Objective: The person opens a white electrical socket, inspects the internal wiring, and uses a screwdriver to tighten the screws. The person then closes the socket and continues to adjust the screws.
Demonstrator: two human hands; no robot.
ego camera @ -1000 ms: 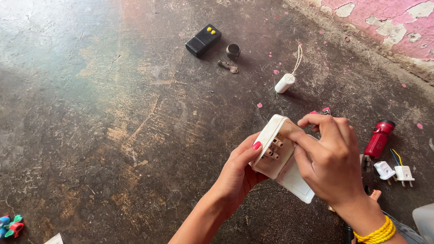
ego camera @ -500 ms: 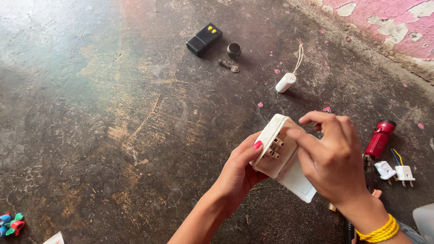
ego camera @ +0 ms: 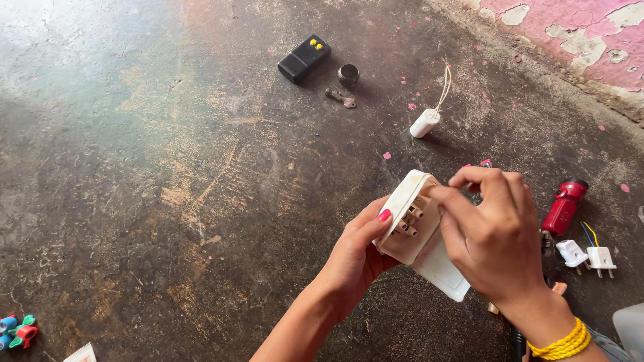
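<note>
My left hand [ego camera: 352,258] grips a cream-white electrical socket block [ego camera: 410,221] from below, its open back with brass terminals turned up. My right hand [ego camera: 493,234], with a yellow thread band on the wrist, comes over the block from the right; thumb and forefinger pinch at its top edge by the terminals. A white flat cover plate [ego camera: 443,271] lies under the block, partly hidden by my right hand.
On the dark worn floor lie a black box with yellow buttons [ego camera: 304,57], a small metal ring [ego camera: 348,74], a rusty metal piece [ego camera: 341,98], a white cylinder with wires [ego camera: 426,122], a red torch [ego camera: 565,205], two white plugs [ego camera: 587,256] and colourful bits [ego camera: 17,332]. A peeling pink wall [ego camera: 590,33] borders the far right.
My right fingers have shifted slightly along the block's top edge. The block and my left hand stay in nearly the same place.
</note>
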